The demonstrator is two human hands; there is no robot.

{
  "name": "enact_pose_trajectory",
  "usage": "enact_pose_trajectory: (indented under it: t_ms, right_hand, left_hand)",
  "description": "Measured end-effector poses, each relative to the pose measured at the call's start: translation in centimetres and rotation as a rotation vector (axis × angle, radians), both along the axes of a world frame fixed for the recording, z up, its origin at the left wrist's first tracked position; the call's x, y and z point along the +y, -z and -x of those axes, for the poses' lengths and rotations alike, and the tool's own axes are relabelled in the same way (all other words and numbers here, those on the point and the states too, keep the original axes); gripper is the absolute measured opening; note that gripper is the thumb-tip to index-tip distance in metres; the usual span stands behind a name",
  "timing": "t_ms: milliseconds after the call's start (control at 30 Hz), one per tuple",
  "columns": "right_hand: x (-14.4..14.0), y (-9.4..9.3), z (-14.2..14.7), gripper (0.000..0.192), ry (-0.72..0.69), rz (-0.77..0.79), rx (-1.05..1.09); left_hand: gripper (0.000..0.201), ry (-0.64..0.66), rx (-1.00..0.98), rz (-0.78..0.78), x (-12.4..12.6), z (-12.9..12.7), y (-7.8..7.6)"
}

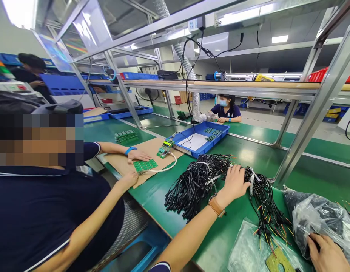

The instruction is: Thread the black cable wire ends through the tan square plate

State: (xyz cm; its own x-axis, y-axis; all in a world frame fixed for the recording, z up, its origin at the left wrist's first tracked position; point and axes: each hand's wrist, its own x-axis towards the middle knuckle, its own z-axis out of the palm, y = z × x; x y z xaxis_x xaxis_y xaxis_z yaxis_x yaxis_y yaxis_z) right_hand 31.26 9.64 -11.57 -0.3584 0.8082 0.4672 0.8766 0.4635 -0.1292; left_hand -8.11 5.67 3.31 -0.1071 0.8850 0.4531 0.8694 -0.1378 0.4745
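Observation:
My left hand (pixel 234 183), with a brown-strapped watch at the wrist, lies over a bundle of black cables (pixel 191 185). Its fingers are stretched over the bundle and the thumb is spread. Another tied part of the black cables (pixel 258 183) shows right of this hand, its red, orange and yellow wire ends fanned toward me. At the lower right my right hand (pixel 329 251) has its fingers curled on the edge of a clear plastic bag (pixel 319 213) with dark contents. Some of its fingertips are hidden by the bag.
Left of me a co-worker's hands (pixel 139 155) touch a green circuit board (pixel 145 165) on cardboard. A blue tray (pixel 197 149) stands behind the cables. A flat plastic bag (pixel 242 245) and a yellowish piece with a hole (pixel 279 260) lie near the front. A metal post (pixel 307 102) rises behind.

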Motion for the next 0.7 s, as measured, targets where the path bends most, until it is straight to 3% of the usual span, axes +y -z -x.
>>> enact_pose_trajectory:
  t_ms: [133, 267, 400, 567, 633, 700]
  right_hand:
    - [-1.7, -1.7, 2.0, 0.044, 0.075, -0.019, 0.046]
    - [-3.2, -3.7, 3.1, 0.040, 0.179, -0.079, 0.100]
    - [-4.4, -5.7, 3.6, 0.036, 0.239, -0.210, 0.164]
    - [-5.3, -7.7, 3.6, 0.030, 0.138, -0.423, 0.207]
    - [-6.1, -9.7, 5.1, 0.022, 0.068, -0.540, 0.240]
    - [-7.6, -12.8, 8.5, 0.018, -0.104, -0.586, 0.262]
  left_hand:
    - [0.022, -0.070, -0.581, 0.195, -0.2, 0.6, 2.3]
    - [0.022, -0.011, -0.874, 0.330, 0.6, -1.4, 5.5]
    - [0.027, 0.098, -1.151, 0.380, 1.1, -3.3, 7.4]
    - [0.035, 0.146, -1.367, 0.350, 1.5, -4.1, 8.5]
    - [0.036, 0.152, -1.409, 0.336, 1.7, -4.2, 8.8]
    - [0.035, 0.164, -1.433, 0.332, 2.0, -4.3, 8.9]
